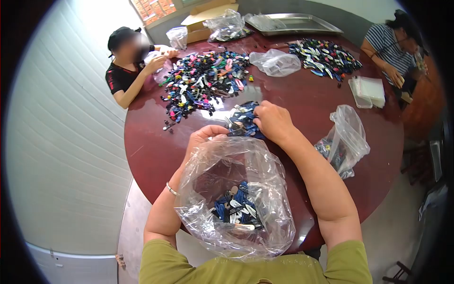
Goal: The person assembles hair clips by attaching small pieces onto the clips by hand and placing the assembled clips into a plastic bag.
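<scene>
A small heap of hair clips (243,120), mostly navy blue and white, lies on the table in front of me. My right hand (274,122) is at its right side, fingers curled over clips at the edge; the fingertips are partly hidden. At the heap's near left side, my left hand (208,136) has its fingers bent at the rim of a large clear plastic bag (276,189); film covers part of this hand. The bag gapes between my forearms at the table's near edge. Inside it rest more blue and white hair clips (236,208).
A big mixed pile of colourful clips (203,83) and another pile (324,57) lie farther back. Two people sit across the round table (156,151). A part-filled plastic bag (347,137), clear plastic sleeves (369,92), a metal tray (293,23) and a cardboard box (196,33) surround the work.
</scene>
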The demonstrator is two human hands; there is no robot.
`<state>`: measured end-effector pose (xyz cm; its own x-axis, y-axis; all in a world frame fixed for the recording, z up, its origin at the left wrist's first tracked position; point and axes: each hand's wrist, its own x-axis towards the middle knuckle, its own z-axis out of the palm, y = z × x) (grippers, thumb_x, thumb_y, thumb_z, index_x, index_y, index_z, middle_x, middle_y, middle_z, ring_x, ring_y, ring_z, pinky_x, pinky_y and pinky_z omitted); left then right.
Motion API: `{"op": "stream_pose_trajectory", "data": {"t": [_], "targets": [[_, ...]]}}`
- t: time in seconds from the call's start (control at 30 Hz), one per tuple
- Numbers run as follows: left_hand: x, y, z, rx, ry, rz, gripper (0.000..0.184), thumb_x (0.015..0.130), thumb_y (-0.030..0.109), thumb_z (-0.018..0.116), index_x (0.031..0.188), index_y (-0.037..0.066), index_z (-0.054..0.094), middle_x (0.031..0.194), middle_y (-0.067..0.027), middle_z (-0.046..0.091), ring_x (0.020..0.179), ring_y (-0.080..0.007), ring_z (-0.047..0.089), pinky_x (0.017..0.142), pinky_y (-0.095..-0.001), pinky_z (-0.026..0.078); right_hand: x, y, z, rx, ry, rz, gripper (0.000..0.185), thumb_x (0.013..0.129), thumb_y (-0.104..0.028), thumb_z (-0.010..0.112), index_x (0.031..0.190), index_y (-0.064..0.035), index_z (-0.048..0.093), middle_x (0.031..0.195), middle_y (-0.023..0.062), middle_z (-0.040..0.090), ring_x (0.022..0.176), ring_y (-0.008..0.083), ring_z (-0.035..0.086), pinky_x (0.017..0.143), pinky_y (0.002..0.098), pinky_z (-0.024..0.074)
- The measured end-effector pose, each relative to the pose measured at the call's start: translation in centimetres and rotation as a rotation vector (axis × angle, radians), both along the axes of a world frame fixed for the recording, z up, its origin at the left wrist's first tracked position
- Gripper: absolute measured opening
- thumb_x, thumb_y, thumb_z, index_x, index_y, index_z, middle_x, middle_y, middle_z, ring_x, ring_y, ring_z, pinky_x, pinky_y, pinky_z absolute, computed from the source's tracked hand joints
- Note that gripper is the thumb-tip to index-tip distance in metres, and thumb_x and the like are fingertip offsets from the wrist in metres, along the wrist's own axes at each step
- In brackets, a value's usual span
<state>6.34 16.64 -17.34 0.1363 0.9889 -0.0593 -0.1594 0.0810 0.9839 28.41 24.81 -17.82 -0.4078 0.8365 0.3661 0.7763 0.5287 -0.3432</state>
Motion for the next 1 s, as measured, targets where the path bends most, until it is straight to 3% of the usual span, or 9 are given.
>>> {"op": "stream_pose_trajectory", "data": {"t": [0.2,0.3,0.4,0.43,0.5,0.6,0.7,0.8,1.0], "targets": [[0.1,0.0,-0.1,-0.013,0.016,0.048,0.014,0.089,0.003,0.064,0.102,-0.002,0.063,0.088,-0.0065,0.067,0.074,-0.0108,0.064,0.065,-0.0238,0.054,1.0,0.2,1.0,-0.083,0.158,-0.05,0.014,0.077,-0.016,0.067,0.087,-0.0069,0.071,0.089,0.0124,0.066,0.085,0.0314,0.065,0.075,0.0421,0.0512],[0.2,0.0,0.3,-0.023,-0.028,0.074,0.014,0.089,0.002,0.063,0.102,-0.001,0.062,0.088,-0.007,0.067,0.073,-0.0114,0.064,0.065,-0.0241,0.054,1.2,0.6,1.8,-0.165,0.378,-0.012,0.014,0.079,-0.013,0.066,0.088,-0.0036,0.07,0.08,0.0109,0.068,0.072,0.0244,0.065,0.068,0.0362,0.0518],[-0.4,0.3,-0.1,-0.003,-0.059,0.1,0.013,0.089,0.002,0.063,0.102,-0.001,0.061,0.088,-0.0082,0.067,0.073,-0.012,0.064,0.065,-0.0248,0.055,1.7,1.1,3.6,-0.292,0.775,0.176,0.012,0.079,-0.01,0.068,0.087,-0.0005,0.07,0.075,0.0058,0.068,0.065,0.0122,0.061,0.062,0.0279,0.0494],[-0.5,0.3,-0.2,0.014,-0.056,0.101,0.013,0.089,0.002,0.063,0.101,-0.001,0.061,0.088,-0.0087,0.067,0.073,-0.0123,0.065,0.065,-0.0252,0.055,1.8,-0.1,5.9,-0.357,0.875,0.21,0.01,0.08,-0.008,0.071,0.085,0.0004,0.069,0.077,0.0011,0.066,0.069,0.0048,0.056,0.061,0.0211,0.0461],[-0.7,0.4,-0.2,0.023,-0.086,0.099,0.012,0.089,0.002,0.063,0.101,-0.001,0.061,0.089,-0.0095,0.068,0.074,-0.013,0.065,0.065,-0.0258,0.056,2.2,-2.8,10.0,-0.464,0.981,0.309,0.011,0.081,-0.009,0.071,0.087,-0.0002,0.07,0.079,0.0006,0.067,0.069,0.0037,0.056,0.06,0.0197,0.0452],[-0.7,0.5,-0.3,0.013,-0.154,0.089,0.012,0.09,0.003,0.062,0.101,-0.001,0.061,0.089,-0.0104,0.068,0.075,-0.0138,0.066,0.066,-0.0264,0.056,3.1,-5.8,12.8,-0.471,0.78,0.673,0.011,0.083,-0.01,0.072,0.089,-0.0002,0.07,0.079,0.0,0.067,0.069,0.0032,0.057,0.06,0.0193,0.0454],[-0.6,0.4,-0.1,0.016,-0.15,0.116,0.011,0.09,0.002,0.061,0.1,-0.001,0.061,0.089,-0.0112,0.068,0.075,-0.0141,0.066,0.066,-0.0263,0.056,2.3,-5.8,12.3,-0.548,0.816,0.671,0.013,0.083,-0.011,0.071,0.09,-0.0003,0.071,0.079,-0.0004,0.067,0.07,0.0031,0.057,0.061,0.0195,0.0465],[-0.8,0.5,0.0,0.041,-0.128,0.134,0.01,0.09,0.001,0.061,0.1,-0.001,0.061,0.089,-0.0116,0.068,0.075,-0.0137,0.066,0.066,-0.0259,0.056,1.4,-2.7,8.7,-0.361,0.676,0.3,0.017,0.081,-0.013,0.072,0.089,0.0012,0.071,0.079,0.0037,0.068,0.07,0.0062,0.06,0.063,0.0222,0.0486],[-1.1,0.4,0.3,0.118,-0.109,0.129,0.009,0.09,0.001,0.06,0.098,-0.001,0.063,0.088,-0.0101,0.069,0.074,-0.0122,0.065,0.065,-0.0248,0.055,1.7,-0.8,4.7,-0.248,-0.057,0.025,0.021,0.073,-0.016,0.072,0.09,-0.0029,0.072,0.086,0.0151,0.07,0.081,0.0279,0.068,0.075,0.0384,0.0524]]}}
